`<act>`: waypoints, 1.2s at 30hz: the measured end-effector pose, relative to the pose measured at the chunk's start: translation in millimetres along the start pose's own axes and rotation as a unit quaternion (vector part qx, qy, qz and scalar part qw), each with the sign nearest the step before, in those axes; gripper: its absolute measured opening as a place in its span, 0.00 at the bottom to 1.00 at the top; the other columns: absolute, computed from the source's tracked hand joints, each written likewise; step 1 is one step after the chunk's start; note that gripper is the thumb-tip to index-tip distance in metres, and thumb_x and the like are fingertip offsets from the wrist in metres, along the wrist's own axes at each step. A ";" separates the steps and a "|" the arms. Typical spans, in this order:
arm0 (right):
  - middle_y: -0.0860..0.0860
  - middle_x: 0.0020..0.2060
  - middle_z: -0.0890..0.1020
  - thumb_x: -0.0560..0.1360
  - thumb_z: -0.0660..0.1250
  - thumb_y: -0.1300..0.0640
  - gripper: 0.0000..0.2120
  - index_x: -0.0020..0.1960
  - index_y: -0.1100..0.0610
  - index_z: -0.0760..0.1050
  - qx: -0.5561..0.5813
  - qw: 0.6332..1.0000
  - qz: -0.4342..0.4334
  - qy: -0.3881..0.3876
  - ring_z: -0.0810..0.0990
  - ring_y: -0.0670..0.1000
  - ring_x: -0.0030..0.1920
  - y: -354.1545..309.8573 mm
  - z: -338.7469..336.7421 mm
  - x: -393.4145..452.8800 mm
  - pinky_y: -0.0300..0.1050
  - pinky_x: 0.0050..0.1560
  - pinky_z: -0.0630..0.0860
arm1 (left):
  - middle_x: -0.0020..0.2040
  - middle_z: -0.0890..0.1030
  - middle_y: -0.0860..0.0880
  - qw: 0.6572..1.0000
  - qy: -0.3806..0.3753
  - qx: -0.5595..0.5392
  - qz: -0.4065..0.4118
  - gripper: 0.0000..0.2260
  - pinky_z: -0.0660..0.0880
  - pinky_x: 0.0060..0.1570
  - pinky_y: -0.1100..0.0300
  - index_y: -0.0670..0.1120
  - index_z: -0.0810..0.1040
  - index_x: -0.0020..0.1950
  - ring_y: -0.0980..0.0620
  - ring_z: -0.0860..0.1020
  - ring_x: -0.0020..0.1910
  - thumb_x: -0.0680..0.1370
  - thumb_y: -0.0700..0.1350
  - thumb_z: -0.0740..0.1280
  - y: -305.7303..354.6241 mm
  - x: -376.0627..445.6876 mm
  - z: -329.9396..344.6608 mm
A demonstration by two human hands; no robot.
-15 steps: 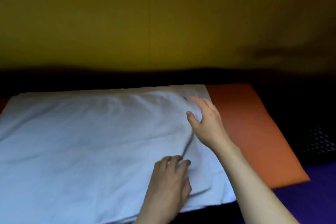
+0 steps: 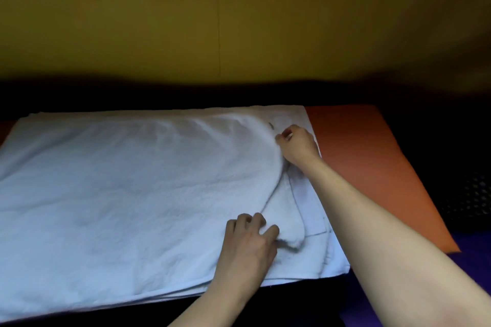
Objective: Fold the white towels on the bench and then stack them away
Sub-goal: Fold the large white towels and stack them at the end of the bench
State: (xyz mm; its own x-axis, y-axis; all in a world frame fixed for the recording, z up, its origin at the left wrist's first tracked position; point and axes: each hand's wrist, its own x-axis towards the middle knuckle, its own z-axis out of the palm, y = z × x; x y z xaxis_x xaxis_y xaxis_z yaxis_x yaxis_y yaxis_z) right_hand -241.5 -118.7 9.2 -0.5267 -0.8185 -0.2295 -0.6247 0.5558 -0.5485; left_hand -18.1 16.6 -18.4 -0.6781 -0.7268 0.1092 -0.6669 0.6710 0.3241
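Note:
A white towel (image 2: 127, 194) lies spread flat across the bench, over other white layers whose edges show at the right (image 2: 316, 210). My right hand (image 2: 297, 145) pinches the top towel's far right corner, with its fingers curled on the cloth. My left hand (image 2: 249, 244) grips the towel's near right corner, and the fabric bunches up under its fingers. The right edge of the top towel curves up between the two hands.
An orange pad (image 2: 372, 167) covers the bench to the right of the towels. A yellow wall (image 2: 239, 21) rises behind the bench. A dark perforated surface (image 2: 467, 196) lies at the far right, with a purple surface (image 2: 473, 247) near it.
My right hand has closed its fingers on the far corner. My left hand has curled tighter on the near corner, and the towel's right edge has lifted into a fold.

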 end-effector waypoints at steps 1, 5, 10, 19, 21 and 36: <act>0.52 0.52 0.83 0.78 0.65 0.43 0.15 0.55 0.54 0.79 -0.005 1.000 -0.002 0.008 0.80 0.57 0.52 -2.1 0.1 0.0 0.51 0.54 0.78 | 0.45 0.78 0.53 1.000 0.012 -0.020 -0.010 0.03 0.75 0.39 0.53 0.54 0.77 0.44 0.46 0.76 0.44 0.73 0.51 0.65 0.8 -0.8 -1.8; 0.54 0.38 0.81 0.76 0.70 0.43 0.16 0.40 0.55 0.78 0.061 0.997 0.040 -0.005 0.80 0.58 0.44 -17.2 0.0 8.0 0.49 0.49 0.77 | 0.40 0.76 0.54 0.998 0.032 -0.055 -0.015 0.07 0.74 0.39 0.55 0.53 0.77 0.44 0.49 0.74 0.40 0.78 0.50 0.61 2.8 -4.0 -10.6; 0.53 0.43 0.80 0.72 0.76 0.57 0.11 0.49 0.58 0.78 0.181 0.978 0.102 -0.027 0.79 0.54 0.43 -33.7 -4.9 18.1 0.45 0.46 0.76 | 0.37 0.73 0.55 0.994 0.048 -0.100 -0.015 0.05 0.65 0.39 0.59 0.52 0.76 0.47 0.51 0.69 0.35 0.76 0.45 0.61 6.5 -15.3 -19.1; 0.60 0.52 0.82 0.74 0.75 0.63 0.17 0.62 0.65 0.79 0.363 0.926 0.104 0.030 0.82 0.59 0.53 -39.4 -41.1 7.1 0.57 0.59 0.80 | 0.41 0.72 0.55 0.944 0.037 -0.311 -0.104 0.08 0.74 0.46 0.55 0.52 0.70 0.50 0.53 0.71 0.41 0.76 0.55 0.59 26.6 -28.2 -69.2; 0.58 0.54 0.82 0.75 0.75 0.61 0.18 0.63 0.65 0.79 0.370 0.921 0.089 0.083 0.81 0.55 0.52 -43.2 -59.9 0.1 0.49 0.57 0.78 | 0.41 0.73 0.53 0.931 0.027 -0.343 -0.118 0.09 0.73 0.47 0.56 0.51 0.68 0.49 0.50 0.73 0.42 0.78 0.56 0.60 35.9 -26.9 -82.5; 0.58 0.52 0.84 0.77 0.72 0.55 0.16 0.64 0.59 0.81 0.386 0.922 0.020 -0.009 0.84 0.56 0.51 -188.2 -13.4 -72.1 0.52 0.52 0.82 | 0.33 0.80 0.46 0.800 0.114 -0.483 -0.337 0.16 0.80 0.43 0.52 0.48 0.74 0.45 0.49 0.83 0.33 0.77 0.60 0.60 -35.0 -99.3 -141.6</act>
State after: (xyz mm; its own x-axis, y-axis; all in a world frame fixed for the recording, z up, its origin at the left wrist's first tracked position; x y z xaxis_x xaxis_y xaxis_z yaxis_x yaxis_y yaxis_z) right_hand -93.7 -162.4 139.7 -0.5266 -0.8055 -0.2717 -0.0037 0.3217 -0.9468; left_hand 116.3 44.5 92.4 -0.1180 -0.9577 -0.2626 -0.2317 -0.2306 0.9451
